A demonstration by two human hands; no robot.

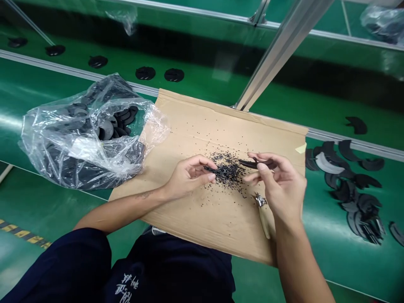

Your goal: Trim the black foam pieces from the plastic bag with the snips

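My left hand is closed, pinching a thin black piece between thumb and fingers. My right hand is closed on a flat black curved part held by its fingertips. A tool with a pale wooden handle and a metal ferrule lies under my right palm; I cannot tell whether the hand grips it. Both hands hover over a sheet of brown cardboard. Between them lies a heap of small black shavings.
A clear plastic bag of black parts lies to the left. Several loose black curved parts are spread on the green table at right. Round black parts sit on the green conveyor behind. A slanted metal bar rises behind the cardboard.
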